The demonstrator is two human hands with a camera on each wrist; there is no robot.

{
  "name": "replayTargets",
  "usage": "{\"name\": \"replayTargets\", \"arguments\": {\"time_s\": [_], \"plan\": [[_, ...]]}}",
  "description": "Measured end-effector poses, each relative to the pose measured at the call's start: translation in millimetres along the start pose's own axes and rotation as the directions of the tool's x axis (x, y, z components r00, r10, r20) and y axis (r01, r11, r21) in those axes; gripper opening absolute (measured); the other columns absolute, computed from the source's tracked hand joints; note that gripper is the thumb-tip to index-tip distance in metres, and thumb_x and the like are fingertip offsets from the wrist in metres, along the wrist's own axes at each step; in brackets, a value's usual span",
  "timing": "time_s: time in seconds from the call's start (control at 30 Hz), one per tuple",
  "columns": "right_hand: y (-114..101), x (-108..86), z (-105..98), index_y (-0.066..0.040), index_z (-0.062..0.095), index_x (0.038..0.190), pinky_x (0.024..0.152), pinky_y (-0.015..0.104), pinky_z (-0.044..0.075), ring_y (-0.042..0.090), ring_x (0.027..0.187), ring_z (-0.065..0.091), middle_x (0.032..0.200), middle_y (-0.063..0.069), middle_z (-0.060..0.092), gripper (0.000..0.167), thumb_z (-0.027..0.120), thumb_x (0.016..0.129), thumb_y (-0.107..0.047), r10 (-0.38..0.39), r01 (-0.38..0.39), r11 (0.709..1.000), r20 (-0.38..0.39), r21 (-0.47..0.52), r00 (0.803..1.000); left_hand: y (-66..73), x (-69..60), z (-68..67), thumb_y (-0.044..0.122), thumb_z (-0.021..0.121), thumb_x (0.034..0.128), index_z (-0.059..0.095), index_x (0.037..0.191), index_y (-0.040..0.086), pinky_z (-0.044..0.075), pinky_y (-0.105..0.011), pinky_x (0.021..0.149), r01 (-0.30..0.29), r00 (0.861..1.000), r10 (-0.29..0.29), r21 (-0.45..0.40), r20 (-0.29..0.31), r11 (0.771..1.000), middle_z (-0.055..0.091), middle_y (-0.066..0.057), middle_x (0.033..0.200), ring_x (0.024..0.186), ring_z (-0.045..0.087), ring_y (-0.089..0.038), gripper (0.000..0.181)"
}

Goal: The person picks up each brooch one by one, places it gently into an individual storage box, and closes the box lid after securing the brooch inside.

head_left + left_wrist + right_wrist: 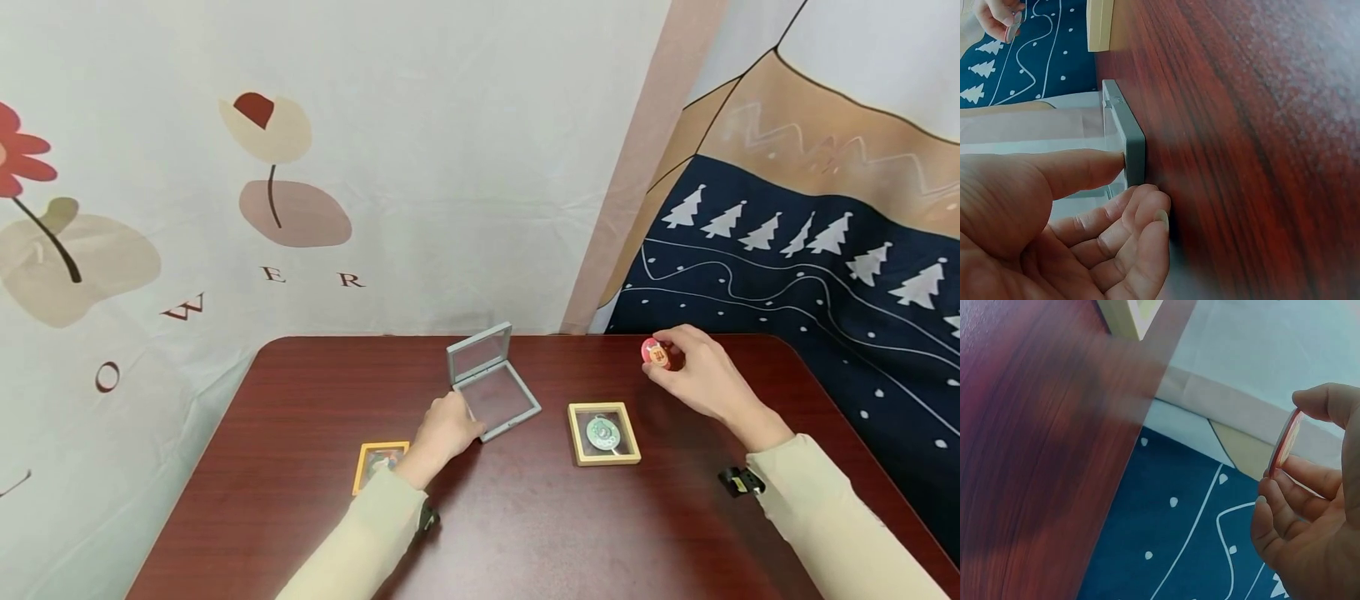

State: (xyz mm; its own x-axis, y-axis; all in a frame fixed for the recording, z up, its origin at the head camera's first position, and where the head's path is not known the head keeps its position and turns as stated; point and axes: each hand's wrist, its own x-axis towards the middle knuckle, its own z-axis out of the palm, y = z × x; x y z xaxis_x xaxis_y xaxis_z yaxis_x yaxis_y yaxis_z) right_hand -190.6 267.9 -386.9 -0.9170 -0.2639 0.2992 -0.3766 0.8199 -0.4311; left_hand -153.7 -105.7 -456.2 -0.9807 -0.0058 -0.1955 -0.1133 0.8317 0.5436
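A grey hinged display frame with clear panels lies on the table, its lid raised at the back. My left hand holds its near left corner; in the left wrist view the thumb presses the grey edge and the curled fingers sit beneath. Above the table's far right part, my right hand pinches a round red and pink badge between thumb and fingers. The right wrist view shows the badge nearly edge-on, clear of the table.
A pale yellow frame holding a round green item lies between the hands. An orange-yellow frame is partly hidden by the left forearm. Behind the dark red table hang a white printed cloth and a navy tree-patterned one.
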Motion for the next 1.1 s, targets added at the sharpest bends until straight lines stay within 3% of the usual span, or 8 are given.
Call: {"name": "replayTargets", "arguments": {"time_s": [0.1,0.23,0.33,0.5,0.7,1.1], "plan": [[-3.6,-1.7,0.9,0.003,0.066,0.126,0.083,0.051,0.053,0.030,0.099,0.058,0.115,0.016,0.065,0.045,0.078,0.091,-0.023,-0.007,0.007,1.000,-0.010,-0.002,1.000,-12.5,9.1,11.1,0.023,0.082,0.0852,0.061,0.061,0.012,0.055,-0.045,0.069,-0.025,1.000,0.025,0.004,-0.007,1.000,0.063,-0.004,0.068,0.069,0.064,-0.026,0.033],[-7.7,-3.7,3.6,0.003,0.066,0.127,0.082,0.051,0.054,0.030,0.099,0.058,0.116,0.017,0.065,0.046,0.078,0.090,-0.022,-0.023,0.023,1.000,-0.017,0.000,1.000,-17.2,10.1,13.8,0.021,0.081,0.0851,0.058,0.060,0.012,0.052,-0.041,0.064,-0.052,0.998,0.052,-0.003,-0.020,0.999,0.060,-0.004,0.064,0.063,0.058,-0.023,0.035],[-10.4,-4.8,5.8,0.003,0.066,0.127,0.081,0.050,0.054,0.029,0.099,0.058,0.116,0.016,0.066,0.046,0.079,0.089,-0.021,-0.036,0.037,0.999,-0.026,0.007,0.999,-1.6,-5.0,-2.4,0.016,0.082,0.0849,0.058,0.058,0.010,0.051,-0.038,0.063,-0.034,0.999,0.034,-0.030,-0.010,0.999,0.058,-0.003,0.060,0.061,0.056,-0.021,0.037],[-14.5,-6.8,9.2,0.002,0.067,0.126,0.080,0.048,0.054,0.027,0.097,0.058,0.117,0.015,0.066,0.046,0.080,0.088,-0.020,-0.063,0.064,0.998,-0.053,0.017,0.997,4.5,-11.4,-5.9,0.015,0.082,0.0901,0.057,0.058,0.009,0.048,-0.033,0.061,0.014,0.999,-0.013,-0.029,0.037,0.999,0.056,-0.003,0.059,0.057,0.052,-0.018,0.041],[-19.7,-9.4,12.9,0.001,0.068,0.125,0.077,0.042,0.054,0.024,0.095,0.059,0.115,0.013,0.066,0.046,0.083,0.086,-0.019,-0.081,0.082,0.996,-0.074,0.023,0.994,6.4,-16.1,-7.1,0.018,0.080,0.0925,0.058,0.060,0.009,0.046,-0.033,0.059,0.043,0.996,-0.041,-0.024,0.075,0.999,0.057,-0.004,0.061,0.057,0.053,-0.018,0.041],[-38.3,-13.0,23.5,0.000,0.068,0.125,0.077,0.044,0.055,0.024,0.094,0.060,0.117,0.013,0.066,0.047,0.085,0.085,-0.015,-0.086,0.091,0.992,-0.068,0.082,0.994,0.7,-21.8,-5.7,0.015,0.081,0.0907,0.051,0.052,0.013,0.046,-0.032,0.058,0.000,0.998,0.002,-0.022,0.062,1.000,0.049,0.002,0.053,0.053,0.049,-0.016,0.049]]}}
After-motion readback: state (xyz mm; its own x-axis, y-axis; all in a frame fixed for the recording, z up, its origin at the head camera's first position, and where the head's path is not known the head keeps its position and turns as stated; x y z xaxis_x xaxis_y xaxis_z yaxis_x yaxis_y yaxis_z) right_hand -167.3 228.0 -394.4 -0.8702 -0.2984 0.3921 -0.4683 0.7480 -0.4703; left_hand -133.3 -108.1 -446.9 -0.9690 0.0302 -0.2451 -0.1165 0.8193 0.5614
